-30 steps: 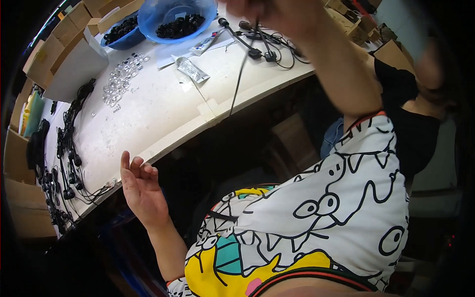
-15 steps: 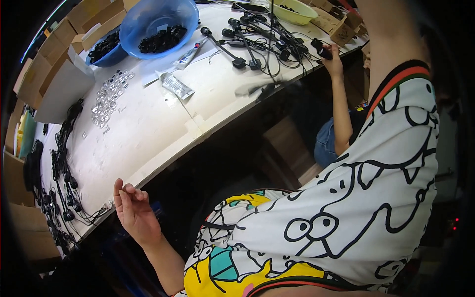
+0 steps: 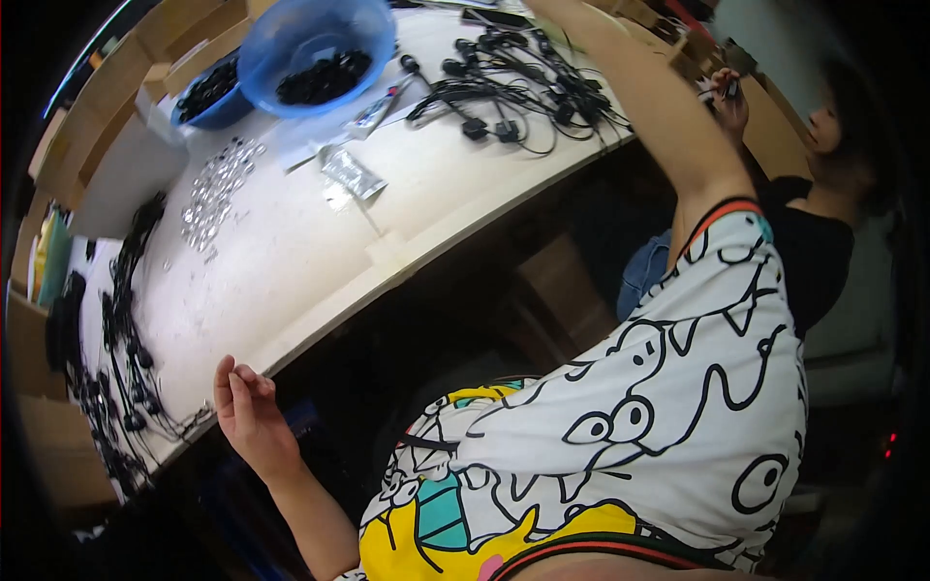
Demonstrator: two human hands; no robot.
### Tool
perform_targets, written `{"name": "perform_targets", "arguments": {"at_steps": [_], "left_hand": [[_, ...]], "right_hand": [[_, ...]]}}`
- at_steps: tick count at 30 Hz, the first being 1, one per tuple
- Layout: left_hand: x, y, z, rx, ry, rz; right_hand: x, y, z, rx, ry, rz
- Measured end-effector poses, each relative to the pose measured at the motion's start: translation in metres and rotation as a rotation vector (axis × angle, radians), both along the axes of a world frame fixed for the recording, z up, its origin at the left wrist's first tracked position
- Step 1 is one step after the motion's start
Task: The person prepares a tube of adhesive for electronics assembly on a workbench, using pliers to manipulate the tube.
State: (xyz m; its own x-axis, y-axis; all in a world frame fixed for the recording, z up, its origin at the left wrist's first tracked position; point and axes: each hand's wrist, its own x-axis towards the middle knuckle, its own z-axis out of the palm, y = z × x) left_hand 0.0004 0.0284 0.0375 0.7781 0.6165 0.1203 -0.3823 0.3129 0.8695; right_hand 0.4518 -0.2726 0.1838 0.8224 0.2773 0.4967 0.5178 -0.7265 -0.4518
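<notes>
Two bowls of black parts; left hand apart.

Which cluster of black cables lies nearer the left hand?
The long cluster at far left, just left of the left hand; the other cluster lies farther right, by the right forearm.

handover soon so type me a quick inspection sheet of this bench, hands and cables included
Surface: white table, top pale, front edge running diagonally
Job's things: clear discs in a loose patch; larger blue bowl holding black parts
Clutter: silver tube, second tube
Left hand: by the front edge, fingers partly curled, nothing seen in it
Right hand: out of view, contents unknown
Cables: tangled black pile toward the right, black bundle at left
Surroundings: cardboard box at left; co-worker at right
</notes>
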Motion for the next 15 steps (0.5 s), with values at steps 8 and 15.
{"name": "perform_targets", "arguments": {"at_steps": [8, 15], "left_hand": [[-0.036, 0.104, 0.005, 0.286, 0.172, 0.474], [-0.060, 0.236, -0.005, 0.973, 0.606, 0.830]], "right_hand": [[0.002, -0.048, -0.112, -0.450, 0.101, -0.341], [-0.111, 0.116, -0.100, 0.110, 0.132, 0.627]]}}
